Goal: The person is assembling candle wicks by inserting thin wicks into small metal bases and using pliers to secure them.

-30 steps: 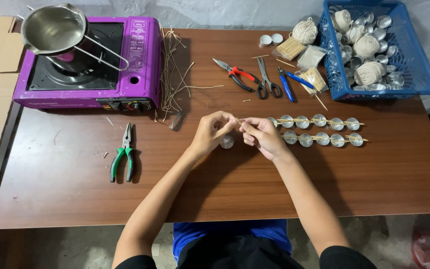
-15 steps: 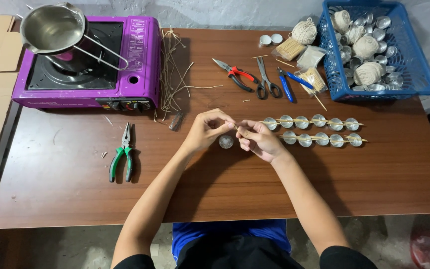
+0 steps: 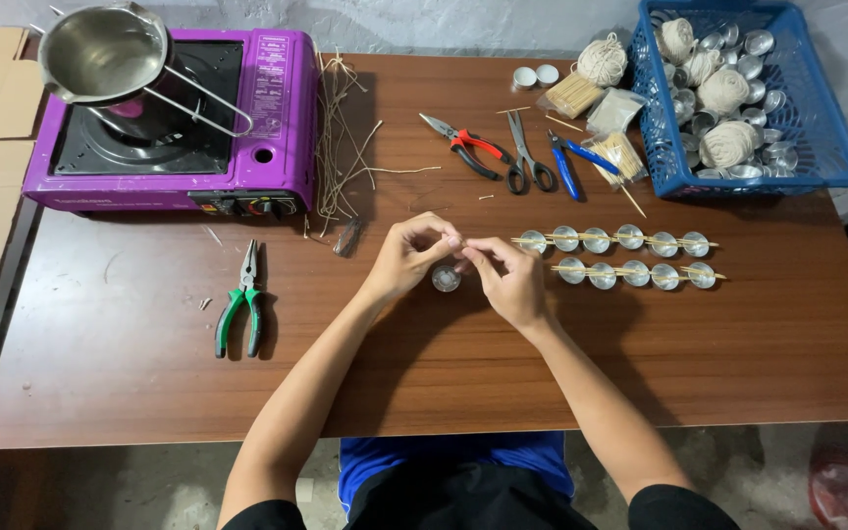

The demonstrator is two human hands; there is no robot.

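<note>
My left hand (image 3: 414, 257) and my right hand (image 3: 507, 280) meet fingertip to fingertip over a small round metal cup (image 3: 446, 279) on the wooden table (image 3: 149, 373). Between the fingertips both hands pinch something thin, probably a wick or thin sticks; it is too small to tell. Just to the right lie two rows of metal cups (image 3: 615, 257), each row with thin wooden sticks laid across the cups.
A purple gas stove (image 3: 174, 128) with a steel pot (image 3: 105, 54) stands back left. Loose wick strands (image 3: 341, 147), green pliers (image 3: 239, 312), red pliers (image 3: 468, 147), scissors (image 3: 527, 157), and a blue basket (image 3: 753, 93) of string balls and cups lie around.
Both hands stay over the single cup; the fingers have shifted slightly, pinched closer together above it.
</note>
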